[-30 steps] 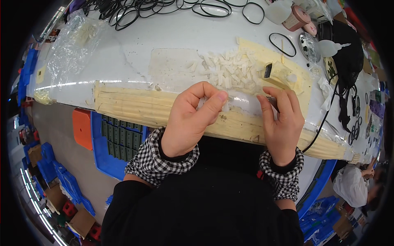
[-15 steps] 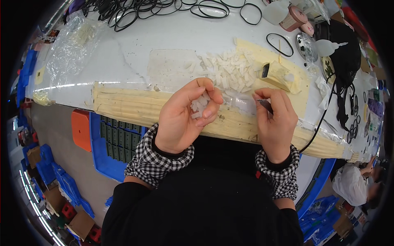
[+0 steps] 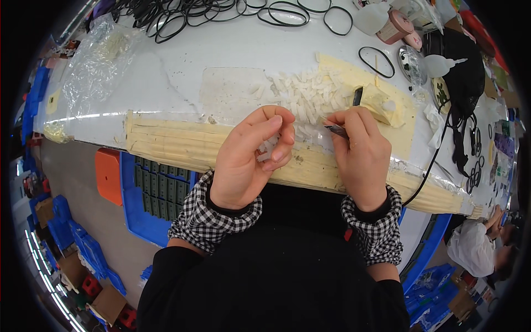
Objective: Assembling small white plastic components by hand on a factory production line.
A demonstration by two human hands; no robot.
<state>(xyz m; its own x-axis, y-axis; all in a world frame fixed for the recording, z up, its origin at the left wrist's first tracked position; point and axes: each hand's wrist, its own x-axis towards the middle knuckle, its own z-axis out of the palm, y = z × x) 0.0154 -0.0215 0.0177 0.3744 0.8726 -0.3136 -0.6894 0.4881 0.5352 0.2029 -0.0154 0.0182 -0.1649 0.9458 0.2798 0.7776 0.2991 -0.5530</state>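
Curled fingers of my left hand (image 3: 243, 157) cup several small translucent white pieces (image 3: 267, 146), partly hidden by the fingers. My right hand (image 3: 362, 157) pinches a small dark pointed blade (image 3: 336, 130), its tip toward my left hand; I cannot make out its exact kind. Just beyond both hands a heap of short pale strips (image 3: 310, 94) lies on the table and on a yellow sheet (image 3: 406, 133). A yellow taped block (image 3: 383, 106) with a dark flat piece (image 3: 358, 96) at its side stands past my right hand.
Yellowish tape covers the table's front edge (image 3: 171, 139). Black rubber rings (image 3: 283, 15) lie at the back, a plastic bag (image 3: 99, 66) at the left. A blue crate (image 3: 133, 207) with dark green parts and an orange stool (image 3: 108, 176) stand below. A black cable (image 3: 428, 176) hangs at right.
My right hand has shifted left toward my left hand, carrying the dark blade. The dark piece by the yellow block now stands more upright. My left hand has barely moved.
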